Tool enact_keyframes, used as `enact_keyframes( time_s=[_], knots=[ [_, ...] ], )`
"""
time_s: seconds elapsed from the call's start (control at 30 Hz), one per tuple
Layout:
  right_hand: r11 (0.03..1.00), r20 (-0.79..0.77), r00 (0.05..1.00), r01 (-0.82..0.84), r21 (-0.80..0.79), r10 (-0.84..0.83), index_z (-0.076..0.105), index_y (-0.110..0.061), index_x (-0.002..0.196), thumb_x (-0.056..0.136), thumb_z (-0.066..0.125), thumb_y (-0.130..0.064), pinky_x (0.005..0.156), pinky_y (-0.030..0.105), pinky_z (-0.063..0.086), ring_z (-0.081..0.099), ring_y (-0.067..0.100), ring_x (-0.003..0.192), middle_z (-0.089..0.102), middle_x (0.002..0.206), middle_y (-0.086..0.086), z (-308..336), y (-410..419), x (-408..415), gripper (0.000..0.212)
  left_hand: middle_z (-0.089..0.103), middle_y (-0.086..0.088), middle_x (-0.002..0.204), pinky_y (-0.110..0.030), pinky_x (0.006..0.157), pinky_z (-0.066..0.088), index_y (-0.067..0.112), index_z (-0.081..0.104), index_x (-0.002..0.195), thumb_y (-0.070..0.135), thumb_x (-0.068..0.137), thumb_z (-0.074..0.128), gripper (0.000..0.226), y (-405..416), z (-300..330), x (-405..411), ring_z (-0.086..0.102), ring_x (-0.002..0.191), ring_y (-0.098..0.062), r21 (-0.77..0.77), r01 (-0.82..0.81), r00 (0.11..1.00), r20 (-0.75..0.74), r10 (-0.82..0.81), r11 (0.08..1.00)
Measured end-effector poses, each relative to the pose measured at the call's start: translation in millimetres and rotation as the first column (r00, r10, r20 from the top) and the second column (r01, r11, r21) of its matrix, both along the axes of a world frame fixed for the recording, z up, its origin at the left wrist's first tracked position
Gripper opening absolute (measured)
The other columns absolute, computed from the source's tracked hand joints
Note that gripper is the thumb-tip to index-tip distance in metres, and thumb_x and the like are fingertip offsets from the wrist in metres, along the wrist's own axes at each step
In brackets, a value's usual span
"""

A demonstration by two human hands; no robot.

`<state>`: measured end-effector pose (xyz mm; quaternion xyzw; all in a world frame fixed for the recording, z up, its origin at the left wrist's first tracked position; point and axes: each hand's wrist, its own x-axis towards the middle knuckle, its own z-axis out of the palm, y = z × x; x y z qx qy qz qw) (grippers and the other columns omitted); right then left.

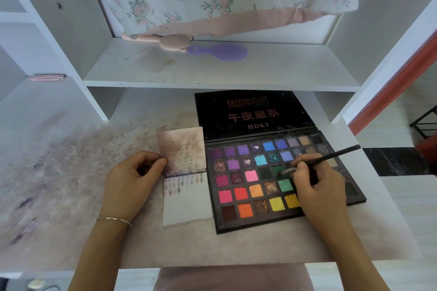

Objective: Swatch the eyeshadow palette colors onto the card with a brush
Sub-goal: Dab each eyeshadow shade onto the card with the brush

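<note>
With the right hand point(316, 186) pinching the brush point(331, 157), its tip on a green pan of the palette point(279, 182) mid-surface, load lightly, while the left hand point(134, 177) pinches the card point(186, 198) flap beside it.

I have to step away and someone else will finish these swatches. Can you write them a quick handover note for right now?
Left hand pinches the stained cover flap of the card, holding it open.
Right hand grips the brush, tip on a dark green pan of the palette.
The palette lies open just right of the card.
Done: two short rows of purplish swatches at the card's top.
Left: greens, pinks, reds, oranges, yellows; most of the card is bare.
</note>
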<state>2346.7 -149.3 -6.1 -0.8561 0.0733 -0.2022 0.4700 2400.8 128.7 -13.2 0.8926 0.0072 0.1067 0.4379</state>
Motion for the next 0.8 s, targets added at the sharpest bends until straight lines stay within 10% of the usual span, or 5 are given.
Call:
enact_keyframes(
  time_s=[0.33,0.8],
  knots=[
    [0.938,-0.046,0.952,-0.288,0.192,0.302,0.053,-0.034,0.082,0.087,0.053,-0.013,0.061,0.034,0.051,0.06,0.021,0.065,0.063,0.076,0.003,7.1,72.5,2.8,0.022,0.062,0.022,0.065,-0.011,0.058,0.04,0.044,0.055,0.064,0.018,0.078,0.068,0.032,-2.4,-0.5,1.0,0.058,0.063,0.001,-0.006,0.001,1.0,-0.009,-0.001,1.0],
    [0.891,-0.172,0.874,-0.443,0.103,0.454,0.052,-0.031,0.082,0.085,0.054,-0.02,0.058,0.019,0.051,0.061,0.005,0.068,0.067,0.076,-0.005,5.9,102.4,16.3,0.013,0.064,0.018,0.065,-0.018,0.06,0.045,0.042,0.057,0.064,0.024,0.079,0.065,0.025,2.4,-2.5,1.7,0.057,0.067,-0.002,-0.033,0.007,1.0,-0.004,-0.007,0.999]
  ],
)
